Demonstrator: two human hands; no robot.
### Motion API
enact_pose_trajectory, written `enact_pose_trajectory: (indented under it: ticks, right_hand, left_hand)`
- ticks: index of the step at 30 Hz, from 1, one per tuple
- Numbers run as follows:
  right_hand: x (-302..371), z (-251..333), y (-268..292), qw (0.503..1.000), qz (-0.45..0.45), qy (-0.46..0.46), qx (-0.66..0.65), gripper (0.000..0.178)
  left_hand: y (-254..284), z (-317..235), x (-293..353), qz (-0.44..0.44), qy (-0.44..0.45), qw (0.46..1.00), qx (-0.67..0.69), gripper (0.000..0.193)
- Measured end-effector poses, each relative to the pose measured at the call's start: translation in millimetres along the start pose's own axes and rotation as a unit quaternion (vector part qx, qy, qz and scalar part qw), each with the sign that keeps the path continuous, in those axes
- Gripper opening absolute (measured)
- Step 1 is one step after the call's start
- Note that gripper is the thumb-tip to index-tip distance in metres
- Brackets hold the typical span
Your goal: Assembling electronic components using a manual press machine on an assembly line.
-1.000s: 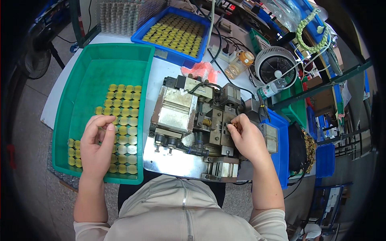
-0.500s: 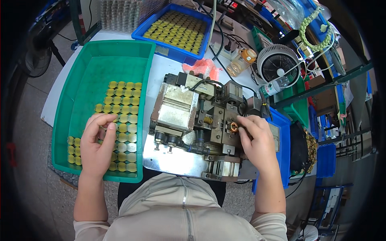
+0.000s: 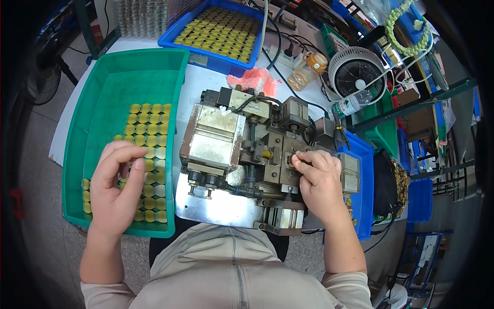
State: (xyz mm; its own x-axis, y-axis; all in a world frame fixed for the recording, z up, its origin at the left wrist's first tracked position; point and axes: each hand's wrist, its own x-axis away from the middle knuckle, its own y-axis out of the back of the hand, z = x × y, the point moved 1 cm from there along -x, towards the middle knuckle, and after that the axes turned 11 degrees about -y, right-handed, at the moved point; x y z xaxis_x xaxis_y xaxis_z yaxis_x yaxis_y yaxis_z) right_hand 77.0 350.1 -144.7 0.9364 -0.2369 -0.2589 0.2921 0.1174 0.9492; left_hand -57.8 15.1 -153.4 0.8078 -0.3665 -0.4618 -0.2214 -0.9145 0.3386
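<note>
My left hand (image 3: 117,188) hovers above the near part of a green tray (image 3: 177,77), thumb and forefinger curved and apart, with nothing visible between them. Under and beside it lie rows of small yellow rounded pieces (image 3: 150,127). On the table before me stands a metal bench machine (image 3: 213,134) with blocks, bolts, a spring and black hose fittings. My right hand (image 3: 321,180) reaches to its work spot from the right, fingertips pinched at the place of a copper-coloured ring. The fingers mostly cover that ring.
Behind the green tray sits a blue tray (image 3: 242,66) full of yellow pieces. A pink cloth (image 3: 254,81), an orange-capped bottle (image 3: 307,72), a small fan (image 3: 355,74) and a clear bottle (image 3: 352,104) stand behind the machine. Another blue bin (image 3: 366,180) is at its right.
My right hand has closed its fingertips over the copper-coloured ring that showed in the machine before. The left hand stays over the tray, its thumb and forefinger still apart. The view has shifted slightly.
</note>
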Motion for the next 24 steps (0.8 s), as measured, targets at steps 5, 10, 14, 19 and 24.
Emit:
enact_pose_trajectory:
  ticks: [5,10,14,19,24]
  right_hand:
    - [3.5,-5.1,0.7,1.0,-0.01,0.004,0.0,0.033]
    - [3.0,-12.7,4.1,0.999,-0.016,0.027,-0.039,0.037]
    - [33.7,-40.4,35.1,0.965,-0.171,-0.117,-0.161,0.037]
    - [109.6,-120.5,80.5,0.919,-0.261,-0.274,-0.111,0.026]
    - [193.6,-185.0,91.7,0.83,-0.225,-0.508,-0.053,0.023]
  left_hand:
    - [-37.3,-35.6,-44.5,0.089,-0.135,0.987,-0.021,0.019]
    - [-117.0,-51.8,-69.5,0.173,-0.33,0.928,-0.017,0.017]
    - [-174.0,-41.7,-75.8,0.266,-0.348,0.896,-0.079,0.016]
    - [-213.2,-42.1,-83.9,0.393,-0.378,0.82,-0.176,0.02]
    - [-210.9,-54.6,-88.2,0.409,-0.381,0.814,-0.158,0.023]
